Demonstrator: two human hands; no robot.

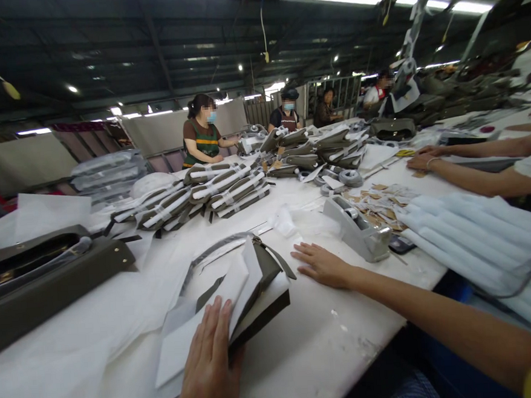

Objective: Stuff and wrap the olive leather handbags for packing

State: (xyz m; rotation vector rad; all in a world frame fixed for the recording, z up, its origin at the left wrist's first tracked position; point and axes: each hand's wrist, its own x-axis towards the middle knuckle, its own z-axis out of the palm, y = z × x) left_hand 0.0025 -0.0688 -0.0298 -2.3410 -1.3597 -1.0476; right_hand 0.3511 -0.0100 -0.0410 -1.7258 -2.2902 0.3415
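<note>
Handbag [268, 265] dark olive, white-padded, wrapped handle, left grip [210, 363] pressing it, right grip [320, 264] spread.

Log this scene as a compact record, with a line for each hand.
setting: workshop, long white table
left hand: spread on white sheets at a dark olive bag; thumb mostly hidden
right hand: palm down on the table, fingers spread, holding nothing visible
nearest to right hand: grey tape dispenser
far left: larger dark olive bag
right side: pale padded tubes, lying side by side
middle: piled dark pieces with white wrapping
people: several, including one in a green apron across the table
</note>
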